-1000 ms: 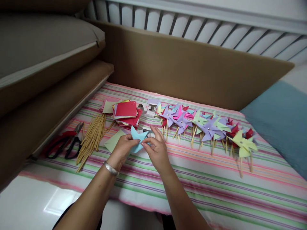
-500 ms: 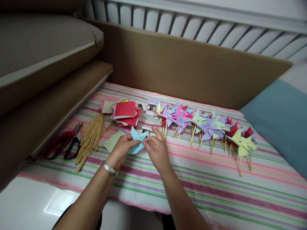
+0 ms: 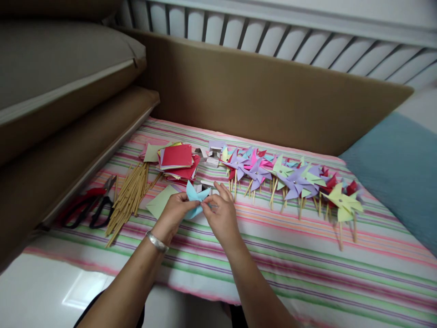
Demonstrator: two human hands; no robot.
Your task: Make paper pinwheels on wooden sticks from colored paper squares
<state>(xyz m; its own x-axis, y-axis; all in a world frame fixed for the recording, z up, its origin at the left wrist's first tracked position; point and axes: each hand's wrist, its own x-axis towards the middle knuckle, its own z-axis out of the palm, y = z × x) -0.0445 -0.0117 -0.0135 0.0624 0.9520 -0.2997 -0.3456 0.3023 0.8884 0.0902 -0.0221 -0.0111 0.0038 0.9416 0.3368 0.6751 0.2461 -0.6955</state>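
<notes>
A light blue paper pinwheel point(image 3: 195, 191) with folded blades is held over the striped cloth, in the middle of the head view. My left hand point(image 3: 174, 210) grips it from the left, thumb pressed near its centre. My right hand point(image 3: 220, 212) pinches at the same centre with thumb and index finger, its other fingers raised; whether a pin is between the fingertips is too small to tell. Beneath and left of the pinwheel lies a pale green paper sheet point(image 3: 157, 203). A small box, partly hidden, sits just behind the hands.
Wooden sticks point(image 3: 129, 196) lie left, beside black-handled scissors point(image 3: 99, 207). Behind are stacked coloured paper squares point(image 3: 176, 157) and an opened small box point(image 3: 212, 157). Finished pinwheels point(image 3: 297, 182) on sticks spread rightward over the striped cloth point(image 3: 307, 269). A brown panel point(image 3: 273, 100) stands behind; cushions point(image 3: 68, 123) are left.
Both hands keep their hold on the blue pinwheel, with only a slight shift of the fingers at its centre. The whole view has moved a little.
</notes>
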